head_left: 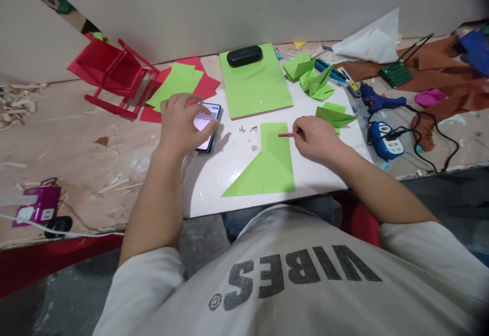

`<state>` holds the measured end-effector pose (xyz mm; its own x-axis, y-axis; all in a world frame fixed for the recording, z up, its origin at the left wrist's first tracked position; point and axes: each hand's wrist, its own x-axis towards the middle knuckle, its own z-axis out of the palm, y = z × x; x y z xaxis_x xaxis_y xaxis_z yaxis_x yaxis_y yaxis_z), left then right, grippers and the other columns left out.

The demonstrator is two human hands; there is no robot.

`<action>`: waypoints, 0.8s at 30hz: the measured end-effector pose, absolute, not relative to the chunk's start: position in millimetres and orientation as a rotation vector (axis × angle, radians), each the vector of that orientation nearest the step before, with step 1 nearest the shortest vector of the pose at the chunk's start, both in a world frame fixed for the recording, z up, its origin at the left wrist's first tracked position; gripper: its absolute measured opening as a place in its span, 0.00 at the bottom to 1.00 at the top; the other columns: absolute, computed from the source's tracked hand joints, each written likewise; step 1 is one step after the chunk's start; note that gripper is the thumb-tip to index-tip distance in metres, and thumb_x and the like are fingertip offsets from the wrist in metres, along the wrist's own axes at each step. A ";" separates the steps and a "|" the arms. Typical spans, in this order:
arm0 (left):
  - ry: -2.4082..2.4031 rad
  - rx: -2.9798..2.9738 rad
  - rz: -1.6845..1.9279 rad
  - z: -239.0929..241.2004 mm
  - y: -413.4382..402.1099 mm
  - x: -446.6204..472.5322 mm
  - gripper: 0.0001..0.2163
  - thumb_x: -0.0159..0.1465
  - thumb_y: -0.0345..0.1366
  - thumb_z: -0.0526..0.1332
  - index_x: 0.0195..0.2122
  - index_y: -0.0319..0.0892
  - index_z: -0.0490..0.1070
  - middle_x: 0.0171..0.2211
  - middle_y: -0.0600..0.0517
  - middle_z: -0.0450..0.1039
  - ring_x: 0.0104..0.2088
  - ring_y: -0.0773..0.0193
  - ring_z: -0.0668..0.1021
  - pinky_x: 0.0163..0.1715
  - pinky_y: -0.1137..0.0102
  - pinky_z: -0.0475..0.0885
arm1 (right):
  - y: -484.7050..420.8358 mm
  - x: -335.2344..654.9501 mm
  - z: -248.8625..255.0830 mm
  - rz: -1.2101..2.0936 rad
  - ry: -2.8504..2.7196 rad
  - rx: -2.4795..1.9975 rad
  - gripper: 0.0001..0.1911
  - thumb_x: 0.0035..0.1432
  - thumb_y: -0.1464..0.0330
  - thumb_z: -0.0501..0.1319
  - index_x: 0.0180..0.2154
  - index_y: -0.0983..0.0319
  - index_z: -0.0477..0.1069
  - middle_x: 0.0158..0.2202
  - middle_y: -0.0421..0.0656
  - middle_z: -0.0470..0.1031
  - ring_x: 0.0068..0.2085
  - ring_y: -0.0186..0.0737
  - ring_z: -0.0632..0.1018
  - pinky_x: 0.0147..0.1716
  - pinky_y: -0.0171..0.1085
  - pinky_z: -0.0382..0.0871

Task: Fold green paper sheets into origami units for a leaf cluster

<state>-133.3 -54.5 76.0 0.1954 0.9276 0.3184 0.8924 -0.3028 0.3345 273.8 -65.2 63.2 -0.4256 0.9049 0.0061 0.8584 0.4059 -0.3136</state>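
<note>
My left hand (182,124) is over a phone (205,142) with a lit screen. Its thumb and fingers are apart, and I cannot tell whether they touch the glass. In my right hand (317,137) is a thin red pen or pencil (286,134), pinched in the fingers with one end showing. That end lies over the upper right of a folded green paper (275,165), which has a slanted lower left side. Further right, folded green paper pieces (336,115) rest by my right knuckles. All this lies on a white board (206,190).
Behind stands a green-covered board (257,88) bearing a black case (244,56). At left are a small red chair (114,73) and green paper sheets (173,81). A blue glue gun (382,99) and a corded blue device (385,139) sit right. Wood scraps litter the left.
</note>
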 end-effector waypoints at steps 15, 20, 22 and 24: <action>1.002 2.550 0.301 29.8 -94.4 -13.2 0.16 0.79 0.49 0.65 0.57 0.46 0.84 0.65 0.39 0.83 0.67 0.39 0.80 0.69 0.44 0.68 | -54.2 278.0 64.0 0.382 -2.674 -1.445 0.13 0.77 0.72 0.60 0.51 0.62 0.84 0.51 0.54 0.88 0.52 0.56 0.82 0.52 0.47 0.64; 1.039 2.522 0.270 31.1 -93.9 -12.3 0.19 0.78 0.50 0.67 0.63 0.44 0.80 0.67 0.37 0.80 0.69 0.37 0.77 0.71 0.43 0.68 | -63.5 284.8 70.1 0.379 -2.792 -1.392 0.13 0.76 0.73 0.59 0.49 0.61 0.84 0.47 0.52 0.87 0.48 0.54 0.81 0.48 0.47 0.62; 1.039 2.522 0.261 29.8 -93.8 -11.9 0.22 0.78 0.51 0.66 0.66 0.43 0.79 0.68 0.36 0.79 0.70 0.36 0.76 0.72 0.43 0.67 | -69.7 287.0 71.8 0.376 -2.822 -1.374 0.13 0.76 0.72 0.59 0.49 0.61 0.84 0.46 0.53 0.86 0.48 0.55 0.81 0.48 0.48 0.62; 1.036 2.529 0.251 28.2 -93.3 -12.4 0.25 0.79 0.53 0.66 0.69 0.44 0.78 0.70 0.35 0.78 0.72 0.36 0.75 0.73 0.43 0.67 | -76.7 288.8 71.7 0.369 -2.837 -1.357 0.14 0.76 0.71 0.59 0.49 0.61 0.85 0.47 0.54 0.86 0.49 0.56 0.80 0.49 0.48 0.62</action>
